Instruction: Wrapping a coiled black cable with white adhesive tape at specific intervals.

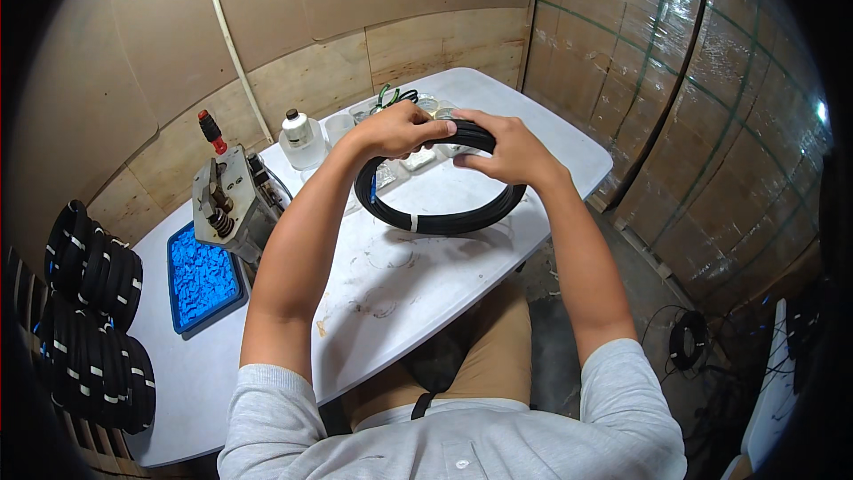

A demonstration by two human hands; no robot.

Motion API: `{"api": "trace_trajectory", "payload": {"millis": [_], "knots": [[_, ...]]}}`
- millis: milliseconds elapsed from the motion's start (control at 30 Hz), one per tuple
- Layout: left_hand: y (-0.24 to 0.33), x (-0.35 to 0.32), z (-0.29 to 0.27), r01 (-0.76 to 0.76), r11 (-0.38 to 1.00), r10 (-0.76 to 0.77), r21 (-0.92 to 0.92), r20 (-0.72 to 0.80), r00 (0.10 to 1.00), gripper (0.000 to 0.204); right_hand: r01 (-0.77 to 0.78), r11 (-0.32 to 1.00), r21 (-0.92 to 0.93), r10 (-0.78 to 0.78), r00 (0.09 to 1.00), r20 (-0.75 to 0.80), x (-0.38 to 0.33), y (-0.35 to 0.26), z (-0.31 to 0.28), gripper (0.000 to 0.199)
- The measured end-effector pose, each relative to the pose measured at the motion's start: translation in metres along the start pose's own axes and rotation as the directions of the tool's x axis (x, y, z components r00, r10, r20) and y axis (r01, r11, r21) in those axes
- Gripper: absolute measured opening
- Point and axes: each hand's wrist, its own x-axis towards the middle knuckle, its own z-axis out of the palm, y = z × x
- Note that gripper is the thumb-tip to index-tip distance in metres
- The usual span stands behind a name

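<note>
A coil of black cable (444, 224) is held up over the white table, tilted, with a white tie around its near side and a bit of blue at its left. My left hand (398, 132) is closed on the coil's far side, thumb laid along the strands. Just to the right, my right hand (517, 153) grips the same far stretch, its fingers over the top and its thumb inside the ring. Behind the coil, clear containers with small parts (418, 160) are partly hidden by my hands.
A metal bench machine (233, 196) with a red-topped part stands left, beside a tray of blue pieces (238, 295). Finished-looking black coils (96, 373) are stacked at the table's left end. A white bottle (300, 138) stands at the back. Wrapped cartons (666, 107) rise at right.
</note>
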Motion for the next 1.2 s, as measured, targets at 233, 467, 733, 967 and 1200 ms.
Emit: {"api": "trace_trajectory", "payload": {"millis": [233, 467, 733, 967, 1200], "knots": [[-0.026, -0.01, 0.016, -0.23, 0.862, 0.404, 0.451, -0.338, 0.85, 0.051, -0.189, 0.982, 0.024, 0.183, 0.973, 0.143, 0.027, 0.029, 0.015, 0.027], [-0.047, 0.001, 0.012, -0.34, 0.845, 0.503, 0.412, -0.399, 0.767, 0.049, -0.403, 0.771, 0.493, 0.264, 0.907, 0.329, 0.043, 0.067, -0.011, 0.033], [-0.065, -0.01, 0.006, -0.401, 0.824, 0.548, 0.4, -0.387, 0.741, 0.057, -0.573, 0.598, 0.561, 0.191, 0.781, 0.595, 0.041, 0.063, -0.027, 0.029], [-0.077, -0.008, 0.006, -0.421, 0.811, 0.575, 0.407, -0.424, 0.7, 0.057, -0.399, 0.83, 0.39, 0.219, 0.876, 0.43, 0.033, 0.093, -0.05, 0.027], [-0.071, -0.008, -0.001, -0.295, 0.915, 0.391, 0.274, -0.435, 0.811, 0.042, -0.46, 0.823, 0.334, 0.206, 0.789, 0.578, 0.021, 0.107, -0.026, 0.02]]}}
